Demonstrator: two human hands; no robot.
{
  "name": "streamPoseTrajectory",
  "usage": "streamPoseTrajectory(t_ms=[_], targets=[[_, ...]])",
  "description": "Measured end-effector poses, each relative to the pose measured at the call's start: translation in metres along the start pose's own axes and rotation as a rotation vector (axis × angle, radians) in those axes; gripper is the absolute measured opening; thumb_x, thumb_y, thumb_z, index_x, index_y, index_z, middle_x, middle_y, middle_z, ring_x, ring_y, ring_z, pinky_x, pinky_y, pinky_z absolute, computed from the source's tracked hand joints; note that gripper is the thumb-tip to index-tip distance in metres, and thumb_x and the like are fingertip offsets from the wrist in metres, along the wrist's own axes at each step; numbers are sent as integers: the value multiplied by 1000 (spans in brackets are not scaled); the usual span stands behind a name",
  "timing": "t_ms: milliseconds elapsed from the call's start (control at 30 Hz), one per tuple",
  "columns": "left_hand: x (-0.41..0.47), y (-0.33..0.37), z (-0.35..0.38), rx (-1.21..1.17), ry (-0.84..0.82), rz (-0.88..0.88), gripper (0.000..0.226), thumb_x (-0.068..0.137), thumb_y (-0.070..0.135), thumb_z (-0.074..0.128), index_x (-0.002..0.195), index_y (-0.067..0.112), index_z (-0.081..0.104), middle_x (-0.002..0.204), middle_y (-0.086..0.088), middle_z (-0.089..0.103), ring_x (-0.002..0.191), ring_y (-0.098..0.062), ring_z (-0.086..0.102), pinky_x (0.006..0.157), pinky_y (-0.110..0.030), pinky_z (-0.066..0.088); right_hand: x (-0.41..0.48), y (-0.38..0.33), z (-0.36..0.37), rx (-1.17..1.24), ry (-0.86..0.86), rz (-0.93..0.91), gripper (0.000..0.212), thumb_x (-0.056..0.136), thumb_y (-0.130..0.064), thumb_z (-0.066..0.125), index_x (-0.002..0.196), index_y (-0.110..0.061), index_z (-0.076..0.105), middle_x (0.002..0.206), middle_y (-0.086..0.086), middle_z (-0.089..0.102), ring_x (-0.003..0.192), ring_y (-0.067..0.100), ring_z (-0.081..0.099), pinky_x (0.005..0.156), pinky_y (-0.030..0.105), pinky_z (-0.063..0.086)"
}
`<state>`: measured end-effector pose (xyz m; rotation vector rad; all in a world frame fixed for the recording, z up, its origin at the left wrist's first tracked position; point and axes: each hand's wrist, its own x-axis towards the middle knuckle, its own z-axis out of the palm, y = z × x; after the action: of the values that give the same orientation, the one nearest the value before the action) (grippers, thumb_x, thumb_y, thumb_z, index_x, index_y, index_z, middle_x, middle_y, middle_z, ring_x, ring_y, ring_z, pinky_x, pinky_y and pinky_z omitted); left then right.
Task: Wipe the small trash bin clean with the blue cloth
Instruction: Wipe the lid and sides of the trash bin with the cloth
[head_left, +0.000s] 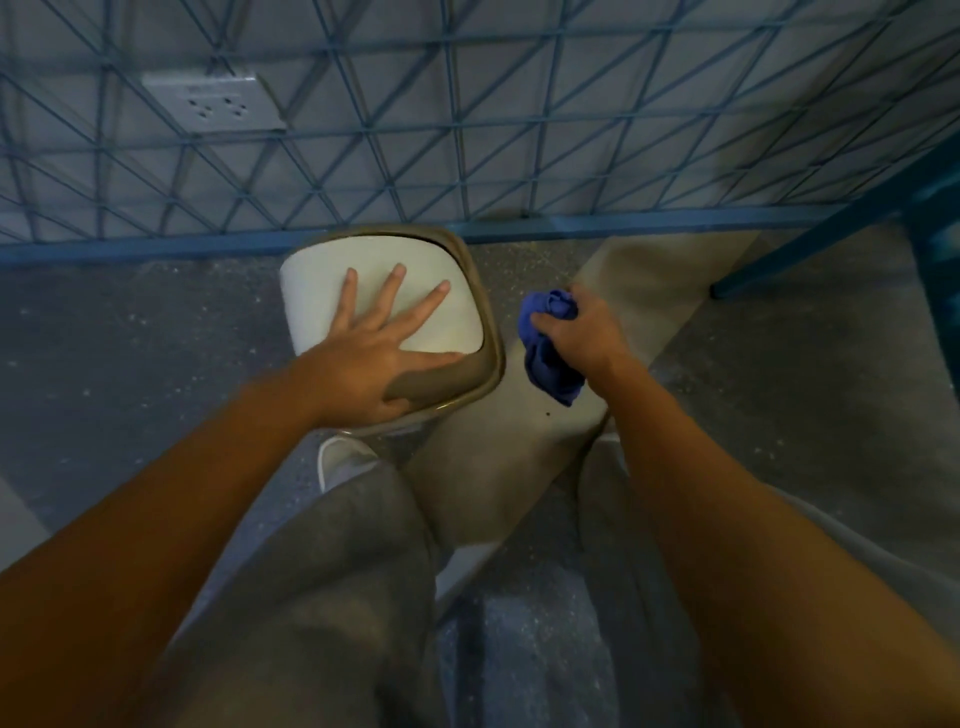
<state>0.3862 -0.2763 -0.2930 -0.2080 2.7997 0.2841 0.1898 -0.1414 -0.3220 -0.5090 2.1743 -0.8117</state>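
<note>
**Bin status: left hand on lid, cloth held beside it**

Trousers hide most of a white shoe (337, 460). Left hand (374, 358) lies flat, fingers spread, on the trash bin (317, 280) lid; the bin's body is out of sight. Right hand (582, 332) clenches the bunched blue cloth (545, 369) just right of the bin, apart from it. Speckled grey floor (156, 322). Blue wire mesh (467, 130) behind. Wall socket (218, 104) markings are too blurred to read.

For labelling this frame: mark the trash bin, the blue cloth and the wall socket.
trash bin (311, 283), head view, bare white lid.
blue cloth (550, 374), head view, hanging lower fold.
wall socket (213, 103), head view, white faceplate centre.
</note>
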Motion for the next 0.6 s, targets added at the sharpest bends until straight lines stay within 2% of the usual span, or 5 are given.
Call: streamPoseTrajectory(t_ms=[67, 133, 300, 400, 600], targets=[[-8, -2, -3, -55, -13, -85, 62, 81, 53, 47, 136, 54, 19, 145, 5, -35, 130, -25, -39, 100, -53, -32, 3, 2, 0, -65, -39, -32, 34, 86, -21, 60, 115, -5, 53, 113, 17, 61, 104, 29, 56, 86, 34, 42], [-15, 3, -3, -112, -52, -277, 84, 76, 59, 55, 140, 48, 2, 143, 1, -41, 127, -28, -42, 103, -57, -26, 5, 0, 6, -113, -59, -78, 34, 86, -21, 61, 115, -6, 54, 114, 16, 61, 101, 26, 55, 83, 31, 40], [-16, 24, 10, -203, 63, -593, 123, 56, 81, 44, 143, 24, -23, 151, -13, -33, 138, -38, -29, 106, -61, -16, 7, -22, 29, -236, -18, -320, 32, 86, -23, 61, 115, -12, 56, 116, 13, 58, 107, 27, 54, 93, 35, 44], [-9, 27, 15, -156, 98, -641, 123, 67, 72, 58, 145, 15, -19, 152, -16, -27, 139, -40, -24, 107, -64, -11, 4, -30, 39, -366, 7, -416, 30, 86, -22, 59, 114, -11, 57, 116, 13, 55, 109, 29, 51, 93, 39, 44], [-6, 27, 22, -36, 136, -633, 115, 71, 61, 62, 147, 11, -7, 155, -21, -13, 141, -44, -13, 105, -68, -5, -25, -13, 60, -525, -30, -486, 32, 87, -18, 53, 119, -14, 55, 125, 10, 50, 113, 31, 45, 97, 43, 41]])
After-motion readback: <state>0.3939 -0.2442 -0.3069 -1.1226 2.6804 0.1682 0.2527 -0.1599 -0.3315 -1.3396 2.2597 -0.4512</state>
